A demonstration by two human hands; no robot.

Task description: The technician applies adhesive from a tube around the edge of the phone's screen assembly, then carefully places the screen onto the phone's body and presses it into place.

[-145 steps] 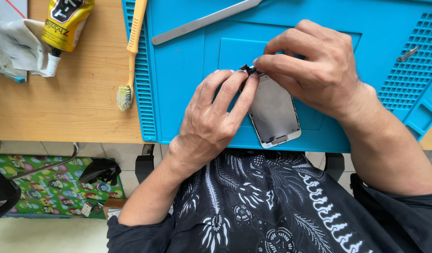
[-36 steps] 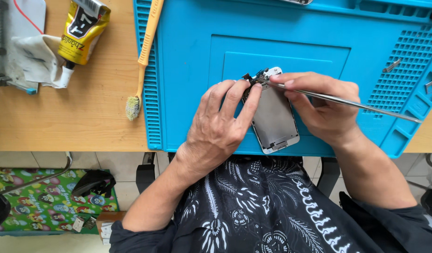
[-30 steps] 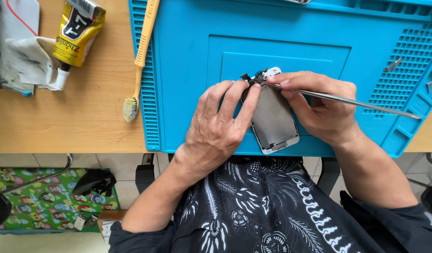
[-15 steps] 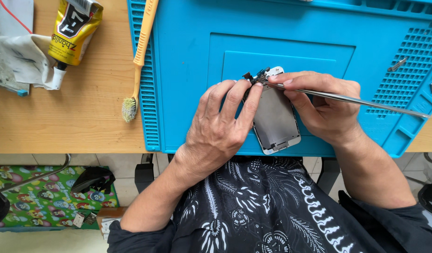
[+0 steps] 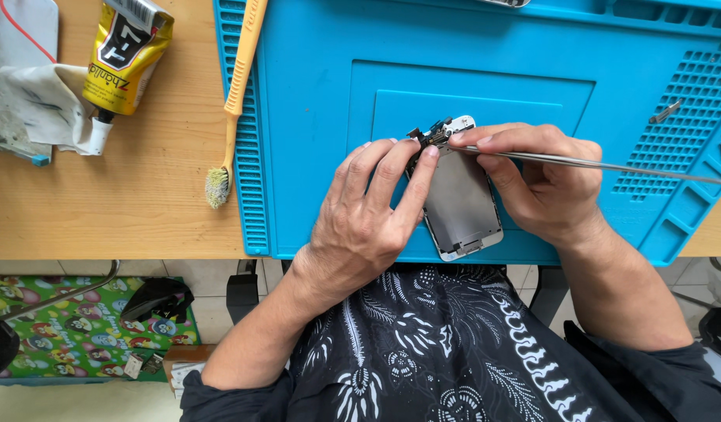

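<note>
A phone screen assembly (image 5: 462, 205) lies back side up on the blue work mat (image 5: 321, 117), its grey metal shield facing me and small parts at its top edge. My left hand (image 5: 368, 215) holds its left side, fingers pressed near the top corner. My right hand (image 5: 544, 184) grips a long thin metal tool (image 5: 610, 166). The tool's tip rests at the small parts on the assembly's top end.
On the wooden table (image 5: 126, 203) left of the mat lie a yellow-handled brush (image 5: 231, 94), a yellow glue tube (image 5: 122, 59) and a white cloth (image 5: 32, 94). Small metal bits (image 5: 665, 111) sit in the mat's right-hand grid. A patterned floor mat (image 5: 79, 328) lies below the table.
4.8 s ago my right hand held no tool and pinched the assembly's top. Since about a second ago it holds the metal tool at that spot; only the view has shifted slightly.
</note>
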